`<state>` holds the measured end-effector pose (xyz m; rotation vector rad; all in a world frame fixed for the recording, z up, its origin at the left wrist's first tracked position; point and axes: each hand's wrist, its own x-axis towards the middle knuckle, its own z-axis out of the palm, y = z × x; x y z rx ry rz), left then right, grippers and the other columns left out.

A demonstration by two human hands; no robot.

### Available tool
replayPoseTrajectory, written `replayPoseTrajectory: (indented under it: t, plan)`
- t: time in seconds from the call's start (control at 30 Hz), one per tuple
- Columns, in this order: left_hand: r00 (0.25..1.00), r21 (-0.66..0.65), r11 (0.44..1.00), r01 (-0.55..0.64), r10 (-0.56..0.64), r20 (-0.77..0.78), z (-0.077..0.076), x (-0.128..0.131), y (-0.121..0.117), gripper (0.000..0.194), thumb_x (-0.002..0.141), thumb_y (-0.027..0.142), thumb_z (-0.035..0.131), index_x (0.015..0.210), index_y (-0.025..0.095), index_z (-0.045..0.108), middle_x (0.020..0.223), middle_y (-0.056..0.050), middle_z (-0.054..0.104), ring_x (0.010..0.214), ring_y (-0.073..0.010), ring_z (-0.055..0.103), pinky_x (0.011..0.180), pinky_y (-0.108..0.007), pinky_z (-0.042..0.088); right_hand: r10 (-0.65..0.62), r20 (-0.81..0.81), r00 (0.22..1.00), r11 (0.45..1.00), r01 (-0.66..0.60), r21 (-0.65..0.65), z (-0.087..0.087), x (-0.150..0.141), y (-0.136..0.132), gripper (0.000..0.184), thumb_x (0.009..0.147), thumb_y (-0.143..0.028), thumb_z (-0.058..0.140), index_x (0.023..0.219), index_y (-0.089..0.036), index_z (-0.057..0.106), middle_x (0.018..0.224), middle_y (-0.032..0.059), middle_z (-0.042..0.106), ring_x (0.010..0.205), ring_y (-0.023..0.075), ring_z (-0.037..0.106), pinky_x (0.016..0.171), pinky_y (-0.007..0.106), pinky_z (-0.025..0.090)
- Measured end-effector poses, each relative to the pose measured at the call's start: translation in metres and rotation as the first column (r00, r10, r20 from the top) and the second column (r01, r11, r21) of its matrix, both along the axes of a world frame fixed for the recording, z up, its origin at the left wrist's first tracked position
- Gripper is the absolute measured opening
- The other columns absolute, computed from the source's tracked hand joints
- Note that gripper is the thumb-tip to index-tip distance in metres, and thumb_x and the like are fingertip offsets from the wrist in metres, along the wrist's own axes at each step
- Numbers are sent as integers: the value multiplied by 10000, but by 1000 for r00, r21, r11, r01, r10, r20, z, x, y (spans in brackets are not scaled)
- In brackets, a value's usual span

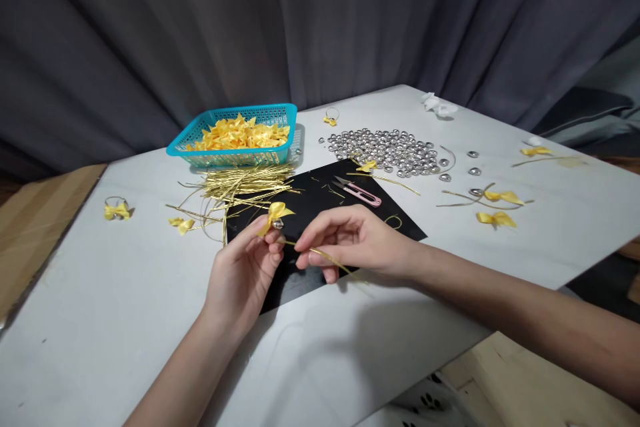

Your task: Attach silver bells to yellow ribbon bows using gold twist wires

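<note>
- A grey table (100, 320) stands before a dark curtain (200, 27); a black mat (320, 197) lies at its centre.
- The left hand (245, 273) pinches one yellow bow (275, 212) with a small bell over the mat.
- The right hand (350, 237) pinches a gold wire (327, 257) running from the bow toward 4 o'clock.
- One teal basket (230, 147) at 11 o'clock; one bell pile (395, 150) at 1 o'clock; one pair of pink snips (360, 192).
- About seven loose bows lie scattered.

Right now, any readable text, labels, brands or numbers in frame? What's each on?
None readable. The pink snips, turquoise basket, black mat and white table show no lettering. The yellow bow held at the left hand and the gold wire in the right hand are plain.
</note>
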<state>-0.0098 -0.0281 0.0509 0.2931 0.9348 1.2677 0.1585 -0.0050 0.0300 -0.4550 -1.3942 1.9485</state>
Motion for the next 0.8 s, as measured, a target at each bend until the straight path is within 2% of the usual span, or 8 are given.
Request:
replayPoseTrajectory:
  t: [0.2, 0.37, 0.47, 0.57, 0.63, 0.67, 0.73, 0.8]
  plan:
    - [995, 42, 995, 90, -88, -48, -1, 0, -2, 180, 755, 80, 541, 589, 93, 608, 519, -5, 523, 438, -51, 505, 435, -118, 486, -27, -101, 995, 995, 17, -97, 3, -1, 0, 140, 848, -258, 601, 854, -154, 695, 679, -26, 609, 413, 4, 441, 422, 124, 471]
    - [981, 119, 981, 153, -137, -134, -3, 1, -3, 108, 693, 125, 644, 590, 109, 619, 491, 26, 483, 450, -58, 479, 405, -119, 465, -59, -126, 990, 990, 42, -132, 6, 3, 0, 170, 863, -279, 572, 801, -157, 673, 832, -2, 570, 466, 5, 414, 403, 122, 443]
    - [982, 124, 979, 159, -143, -127, -3, 1, -3, 66, 675, 125, 659, 617, 98, 643, 503, 22, 496, 466, -58, 487, 398, -109, 459, -107, 45, 993, 984, 99, 150, 5, 5, 1, 136, 872, -224, 551, 940, -174, 657, 913, 17, 572, 549, 23, 486, 468, 141, 445]
    - [991, 105, 986, 130, -129, -19, -2, 0, -3, 50, 675, 97, 633, 634, 85, 658, 496, 22, 491, 452, -48, 484, 403, -105, 460, -344, 152, 927, 803, 206, 559, 1, 4, -1, 297, 827, -136, 590, 1116, -202, 605, 883, 7, 539, 612, 36, 461, 500, 130, 400]
    - [993, 81, 991, 107, -111, 43, -1, 0, -3, 86, 680, 79, 609, 604, 82, 647, 489, 14, 495, 437, -47, 484, 403, -113, 463, -391, 117, 913, 684, 203, 701, -1, 4, -2, 361, 827, -133, 589, 1177, -219, 573, 856, 0, 527, 600, 40, 422, 487, 132, 374]
    - [993, 62, 993, 99, -102, 60, -1, 0, -3, 103, 683, 73, 598, 588, 81, 639, 488, 8, 503, 430, -48, 487, 401, -119, 467, -375, 108, 921, 656, 182, 733, -2, 3, -3, 343, 835, -139, 582, 1169, -217, 580, 845, 0, 538, 594, 42, 421, 495, 139, 380]
    - [991, 22, 994, 104, -106, 78, -1, 0, -2, 126, 684, 68, 587, 564, 83, 623, 486, -2, 516, 417, -53, 493, 397, -131, 475, -316, 98, 944, 641, 137, 756, 0, 3, -4, 231, 846, -141, 574, 1064, -181, 637, 828, 13, 590, 632, 53, 479, 562, 165, 426]
    - [986, 5, 990, 139, -138, 88, -1, 0, -2, 130, 681, 70, 594, 553, 87, 612, 481, -1, 519, 410, -56, 495, 398, -139, 484, -242, 113, 964, 719, 100, 687, 4, 3, -6, 121, 839, -140, 586, 923, -139, 673, 806, 27, 632, 675, 65, 544, 615, 184, 461]
